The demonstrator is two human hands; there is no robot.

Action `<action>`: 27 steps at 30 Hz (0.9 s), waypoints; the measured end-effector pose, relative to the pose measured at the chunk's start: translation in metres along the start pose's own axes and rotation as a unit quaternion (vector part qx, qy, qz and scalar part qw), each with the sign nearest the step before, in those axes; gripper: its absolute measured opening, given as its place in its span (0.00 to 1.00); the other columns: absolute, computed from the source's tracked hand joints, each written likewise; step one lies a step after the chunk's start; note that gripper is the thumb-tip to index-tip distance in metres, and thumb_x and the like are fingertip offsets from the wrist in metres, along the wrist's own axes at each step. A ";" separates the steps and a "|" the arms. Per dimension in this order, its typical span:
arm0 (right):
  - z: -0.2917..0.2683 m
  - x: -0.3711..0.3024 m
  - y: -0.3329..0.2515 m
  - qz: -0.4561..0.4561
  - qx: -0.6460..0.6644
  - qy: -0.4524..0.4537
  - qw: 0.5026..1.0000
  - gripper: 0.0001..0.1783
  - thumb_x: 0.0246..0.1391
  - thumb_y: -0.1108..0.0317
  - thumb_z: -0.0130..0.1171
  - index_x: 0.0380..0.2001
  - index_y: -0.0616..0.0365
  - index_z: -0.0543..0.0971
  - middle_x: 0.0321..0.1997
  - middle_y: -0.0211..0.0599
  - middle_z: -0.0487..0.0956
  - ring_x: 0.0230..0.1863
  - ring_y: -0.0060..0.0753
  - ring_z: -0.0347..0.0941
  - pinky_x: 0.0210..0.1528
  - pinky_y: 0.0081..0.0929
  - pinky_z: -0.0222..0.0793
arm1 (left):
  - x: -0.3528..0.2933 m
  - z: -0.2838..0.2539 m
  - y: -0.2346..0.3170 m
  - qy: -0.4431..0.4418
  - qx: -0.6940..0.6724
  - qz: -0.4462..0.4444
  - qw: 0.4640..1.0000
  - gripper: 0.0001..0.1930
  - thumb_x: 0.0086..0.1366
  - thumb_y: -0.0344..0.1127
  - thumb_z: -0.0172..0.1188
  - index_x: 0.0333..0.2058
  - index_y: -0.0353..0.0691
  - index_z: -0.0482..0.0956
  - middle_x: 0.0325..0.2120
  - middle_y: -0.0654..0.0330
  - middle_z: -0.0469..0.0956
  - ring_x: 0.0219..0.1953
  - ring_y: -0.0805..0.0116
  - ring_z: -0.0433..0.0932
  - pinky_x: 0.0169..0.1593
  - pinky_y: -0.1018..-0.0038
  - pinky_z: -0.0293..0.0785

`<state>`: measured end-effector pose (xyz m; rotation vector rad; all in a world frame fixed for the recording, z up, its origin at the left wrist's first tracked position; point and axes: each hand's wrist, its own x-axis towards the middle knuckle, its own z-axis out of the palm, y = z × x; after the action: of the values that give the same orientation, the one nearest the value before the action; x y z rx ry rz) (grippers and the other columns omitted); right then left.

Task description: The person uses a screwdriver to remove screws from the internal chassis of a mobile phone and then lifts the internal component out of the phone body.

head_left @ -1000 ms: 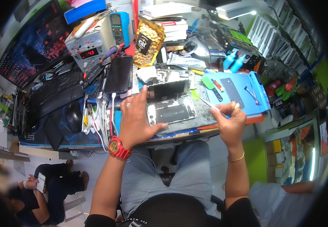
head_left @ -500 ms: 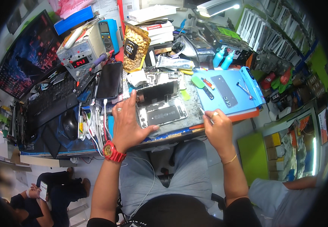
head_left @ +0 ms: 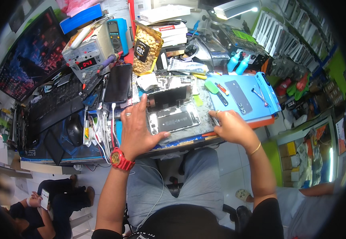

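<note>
An opened phone body (head_left: pixel 175 121) with a black battery lies on the grey work mat (head_left: pixel 205 109). Against its far side stands a dark screen panel (head_left: pixel 169 99), tilted up. My left hand (head_left: pixel 137 127) is spread open around the phone's left corner, its thumb at the near edge and its index finger beside the panel. To the right of the phone, my right hand (head_left: pixel 230 125) is closed in a pinch, palm down, on a slim pale tool (head_left: pixel 216 114) mostly hidden by the fingers. Behind the panel lies another opened phone housing (head_left: pixel 181 81).
On the right, a blue mat (head_left: pixel 224 103) bears a grey phone back, a green-handled brush and small tools. A black phone (head_left: pixel 118 83) leans by cables at left. A nut pouch (head_left: pixel 147 49), power supply (head_left: pixel 87 59) and blue bottles (head_left: pixel 242 65) stand behind. Another person sits lower left.
My right hand has turned palm down and shifted slightly up and left toward the phone, its elbow swinging outward. My left hand stays by the phone. The whole view has shifted a little.
</note>
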<state>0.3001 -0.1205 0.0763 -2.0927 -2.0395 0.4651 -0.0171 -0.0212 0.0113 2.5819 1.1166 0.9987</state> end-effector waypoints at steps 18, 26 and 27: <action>-0.023 -0.021 -0.017 0.057 0.099 -0.066 0.991 0.33 0.57 0.73 0.58 0.68 0.66 0.79 0.40 0.63 0.86 0.45 0.59 0.86 0.51 0.50 0.79 | -0.003 0.001 -0.007 0.003 -0.011 0.013 1.000 0.74 0.46 0.62 0.85 0.81 0.29 0.51 0.66 0.53 0.77 0.65 0.50 0.71 0.73 0.48 0.56; 0.043 -0.005 -0.072 -0.136 0.056 0.097 0.984 0.14 0.69 0.69 0.60 0.55 0.61 0.84 0.44 0.49 0.83 0.41 0.58 0.84 0.45 0.51 0.79 | -0.003 0.005 -0.005 -0.004 0.010 -0.004 1.000 0.75 0.46 0.63 0.85 0.82 0.30 0.50 0.66 0.52 0.75 0.64 0.49 0.69 0.72 0.50 0.57; 0.047 0.004 -0.076 -0.166 0.026 0.118 0.979 0.13 0.67 0.70 0.63 0.52 0.59 0.85 0.41 0.46 0.80 0.36 0.54 0.85 0.39 0.52 0.79 | -0.004 0.005 -0.005 -0.004 0.008 -0.005 1.000 0.75 0.46 0.64 0.84 0.82 0.30 0.50 0.66 0.52 0.75 0.64 0.48 0.69 0.72 0.50 0.57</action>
<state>0.2120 -0.1176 0.0580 -1.6401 -2.1469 0.2016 -0.0190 -0.0194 0.0035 2.5883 1.1402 0.9796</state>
